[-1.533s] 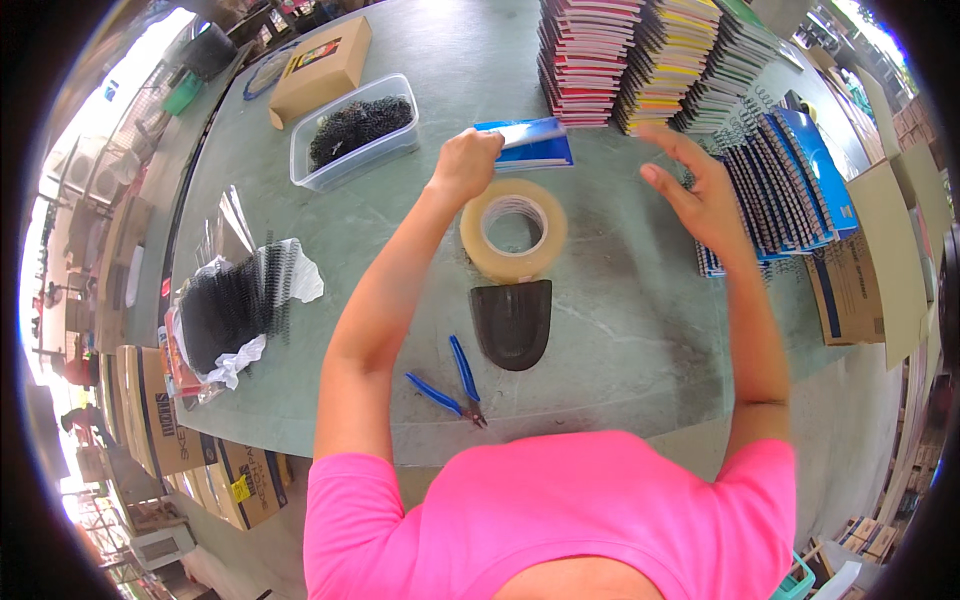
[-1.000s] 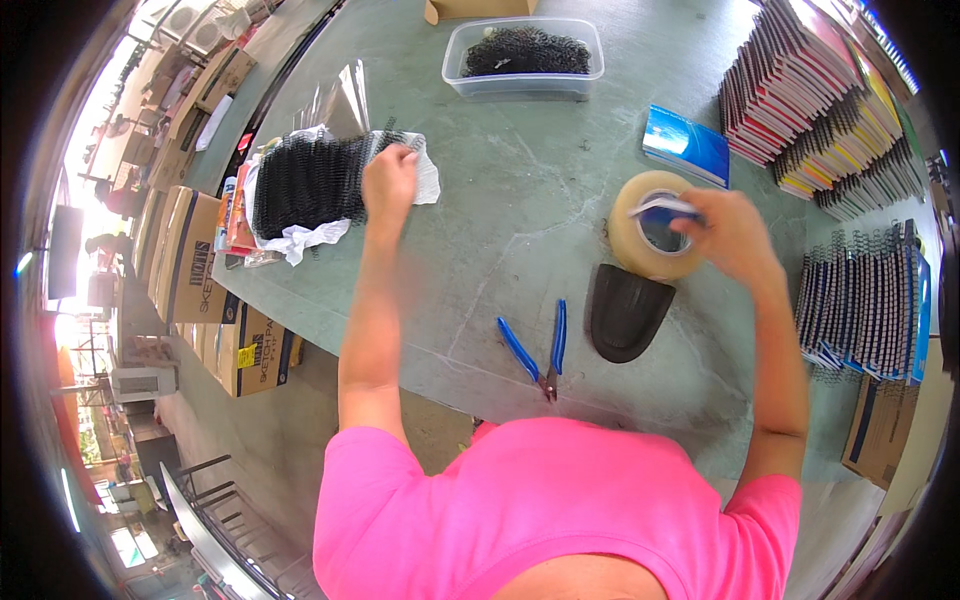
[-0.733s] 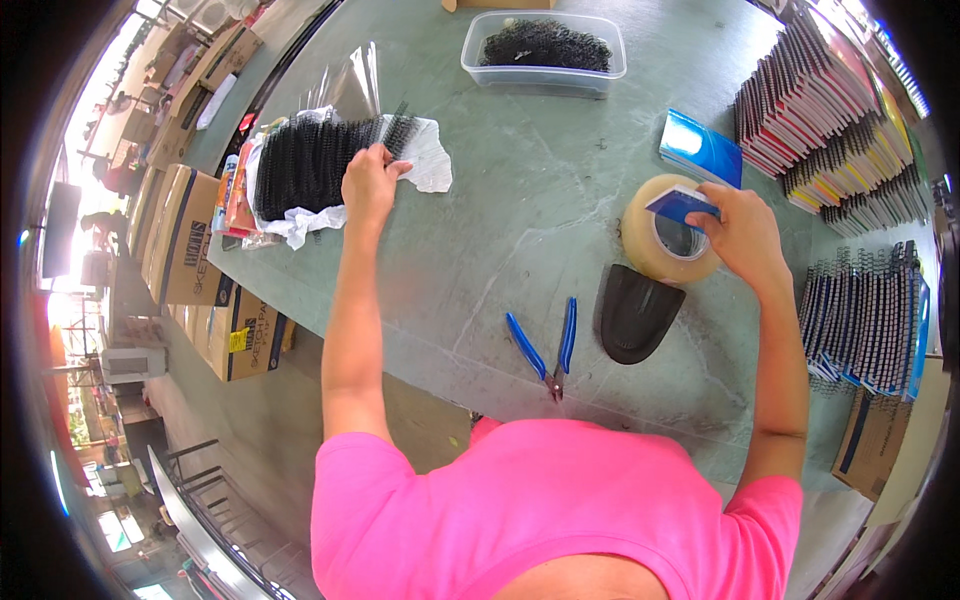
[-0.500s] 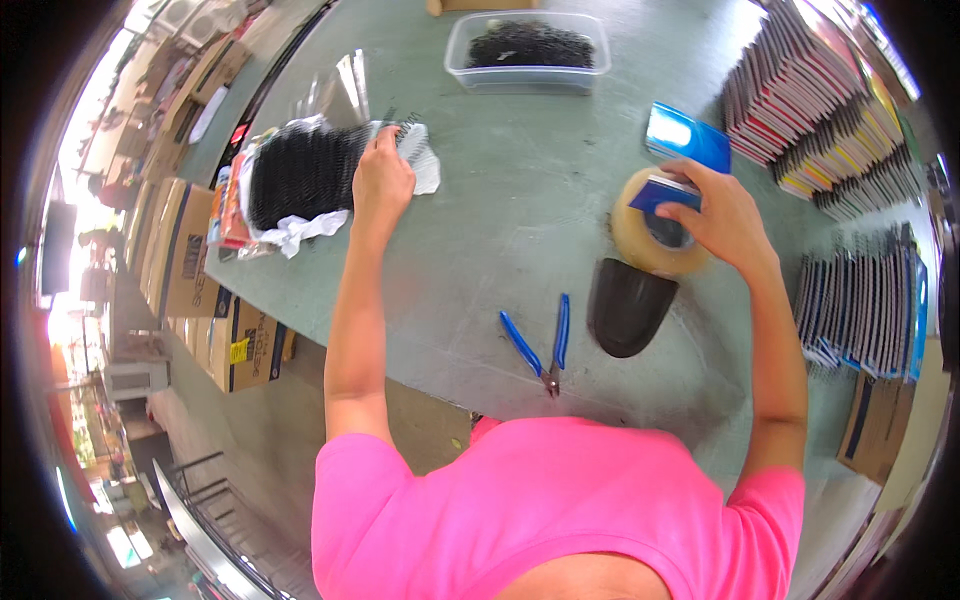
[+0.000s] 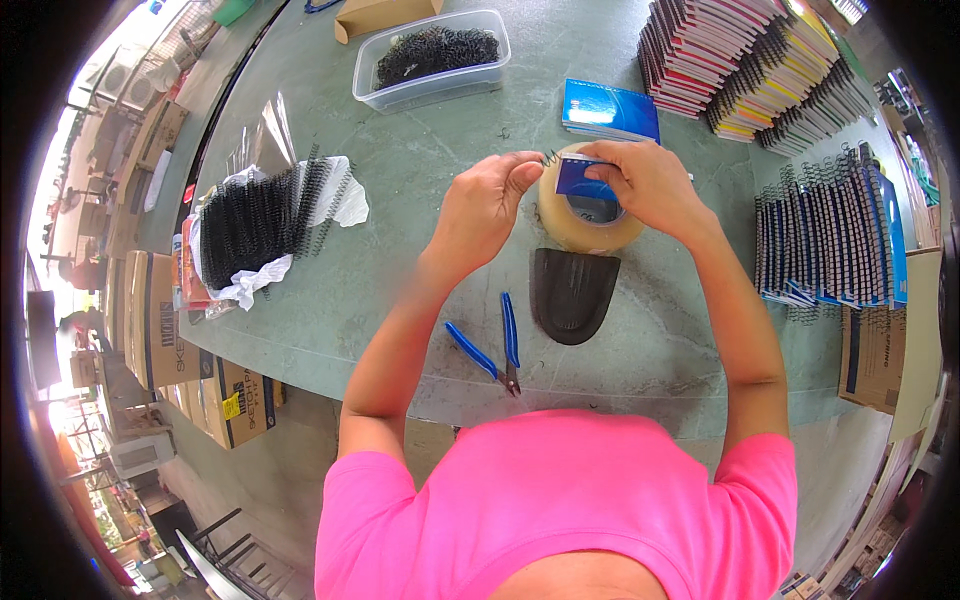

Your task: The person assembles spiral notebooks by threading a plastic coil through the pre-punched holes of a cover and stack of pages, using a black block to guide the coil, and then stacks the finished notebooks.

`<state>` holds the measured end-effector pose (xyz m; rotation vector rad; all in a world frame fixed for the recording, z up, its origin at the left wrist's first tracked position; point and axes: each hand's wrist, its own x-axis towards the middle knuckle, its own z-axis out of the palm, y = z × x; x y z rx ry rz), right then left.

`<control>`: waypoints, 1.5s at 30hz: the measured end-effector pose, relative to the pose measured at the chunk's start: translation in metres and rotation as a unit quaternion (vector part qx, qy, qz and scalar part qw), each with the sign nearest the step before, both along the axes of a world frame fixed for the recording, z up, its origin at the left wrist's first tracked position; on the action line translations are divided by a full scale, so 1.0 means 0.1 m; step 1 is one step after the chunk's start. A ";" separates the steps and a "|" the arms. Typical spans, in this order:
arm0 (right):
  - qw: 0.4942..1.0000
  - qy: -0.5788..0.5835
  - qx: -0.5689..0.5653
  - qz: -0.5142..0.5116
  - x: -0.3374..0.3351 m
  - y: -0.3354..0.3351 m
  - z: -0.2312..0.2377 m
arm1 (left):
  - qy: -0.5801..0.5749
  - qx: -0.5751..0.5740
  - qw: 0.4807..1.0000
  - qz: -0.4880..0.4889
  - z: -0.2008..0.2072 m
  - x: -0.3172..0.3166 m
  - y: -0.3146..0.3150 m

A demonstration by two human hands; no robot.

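Observation:
My left hand [image 5: 484, 208] pinches a thin black spiral coil [image 5: 550, 158], whose end shows at the fingertips beside the top left corner of a small blue notebook [image 5: 578, 180]. Thumb and fingers of my right hand [image 5: 655, 188] grip that notebook over a wide roll of clear tape [image 5: 588, 236]. Whether the coil enters the notebook's holes is too small to tell. Nearer to me lies a dark rounded pad [image 5: 575, 296]. Left of the pad, blue-handled cutting pliers [image 5: 508, 335] rest with their handles spread. More blue notebooks [image 5: 610, 108] lie just beyond the tape roll.
A pile of black coils [image 5: 250, 230] sits on white wrapping at the left. A clear plastic tub [image 5: 430, 92] holds dark coil pieces at the back. Tall notebook stacks [image 5: 715, 65] and a row of coil-bound notebooks [image 5: 825, 235] stand at the right. Cartons [image 5: 228, 400] are beside the table.
My left hand has moved right from the coil pile to the notebook, bringing a coil along. My right hand still holds the notebook over the tape roll. The whole view has shifted.

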<state>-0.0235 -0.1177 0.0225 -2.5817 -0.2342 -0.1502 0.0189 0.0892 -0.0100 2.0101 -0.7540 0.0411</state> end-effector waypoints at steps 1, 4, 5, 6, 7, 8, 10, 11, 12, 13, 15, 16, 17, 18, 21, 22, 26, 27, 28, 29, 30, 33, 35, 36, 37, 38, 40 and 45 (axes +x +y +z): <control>1.000 -0.006 -0.002 0.000 0.01 -0.01 -0.01 | -0.006 -0.009 1.000 0.005 0.03 -0.02 -0.02; 1.000 -0.005 -0.017 -0.005 0.03 -0.01 -0.01 | -0.012 0.012 1.000 0.022 0.08 -0.12 -0.07; 1.000 -0.006 -0.002 -0.001 0.02 0.00 -0.01 | -0.013 0.027 0.999 0.028 0.09 -0.15 -0.09; 1.000 -0.004 0.010 0.000 0.01 0.00 -0.02 | -0.016 0.014 0.999 0.038 0.08 -0.16 -0.12; 1.000 -0.003 0.022 0.001 0.00 -0.01 -0.03 | -0.019 0.000 0.999 0.048 0.06 -0.16 -0.16; 1.000 -0.003 0.023 0.002 0.00 -0.02 -0.05 | -0.022 -0.013 0.998 0.058 0.04 -0.15 -0.18; 1.000 -0.006 0.028 0.008 -0.01 0.00 -0.04 | -0.064 -0.006 0.995 0.070 0.03 -0.14 -0.19; 1.000 -0.001 0.020 0.005 -0.02 0.00 -0.03 | -0.085 -0.003 0.993 0.076 0.02 -0.14 -0.20; 1.000 0.004 0.014 0.004 -0.02 0.01 0.00 | -0.099 -0.005 0.993 0.069 0.03 -0.13 -0.20; 1.000 0.008 0.007 0.002 -0.03 0.01 0.03 | -0.113 -0.007 0.992 0.063 0.03 -0.13 -0.21; 1.000 0.028 -0.001 -0.001 -0.04 0.02 0.06 | -0.135 0.000 0.989 0.055 0.03 -0.13 -0.21; 0.999 0.039 -0.005 -0.002 -0.04 0.01 0.07 | -0.143 0.010 0.988 0.053 0.04 -0.13 -0.20; 0.999 0.033 -0.004 -0.002 -0.03 0.00 0.06 | -0.151 0.019 0.987 0.051 0.04 -0.13 -0.20; 1.000 0.028 -0.003 -0.002 -0.03 0.00 0.05 | -0.147 0.018 0.988 0.053 0.04 -0.14 -0.20; 1.000 0.011 0.002 0.002 -0.03 0.01 0.03 | -0.104 0.028 0.992 0.060 0.04 -0.15 -0.19; 1.000 0.005 0.003 0.004 -0.03 0.02 0.03 | -0.069 0.042 0.995 0.064 0.05 -0.13 -0.19; 1.000 -0.011 0.008 0.014 -0.05 0.10 0.03 | -0.118 0.004 0.991 0.067 0.04 -0.04 -0.16; 0.999 -0.036 0.010 0.023 -0.03 0.09 0.00 | -0.132 0.000 0.988 0.077 0.05 -0.05 -0.18; 0.998 -0.060 0.012 0.031 -0.02 0.08 -0.02 | -0.147 -0.005 0.985 0.086 0.08 -0.08 -0.21; 0.999 -0.042 0.006 0.025 -0.03 0.09 -0.04 | -0.161 -0.009 0.982 0.095 0.09 -0.09 -0.23; 1.000 -0.027 -0.001 0.016 -0.03 0.06 -0.04 | -0.097 0.028 0.994 0.033 0.10 -0.04 -0.17; 0.999 -0.030 -0.030 0.019 -0.08 0.01 -0.02 | 0.014 0.088 0.993 -0.072 0.16 0.19 0.04; 0.996 -0.083 -0.019 0.035 -0.02 0.06 -0.09 | -0.041 0.065 0.997 -0.007 0.20 0.12 -0.02; 0.990 -0.127 0.007 0.056 0.06 0.12 -0.15 | -0.087 0.053 0.994 0.033 0.23 0.09 -0.03; 0.987 -0.140 0.030 0.067 0.10 0.15 -0.17 | -0.098 0.045 0.994 -0.011 0.23 0.12 0.00; 0.983 -0.155 0.051 0.079 0.10 0.15 -0.14 | -0.111 0.037 0.992 -0.056 0.24 0.17 0.05; 0.995 -0.087 0.003 0.051 0.03 0.16 -0.07 | 0.190 0.137 0.972 -0.029 0.40 0.18 0.14; 0.994 -0.083 0.070 0.024 0.04 0.09 -0.11 | -0.028 0.079 0.996 -0.027 0.32 0.13 0.01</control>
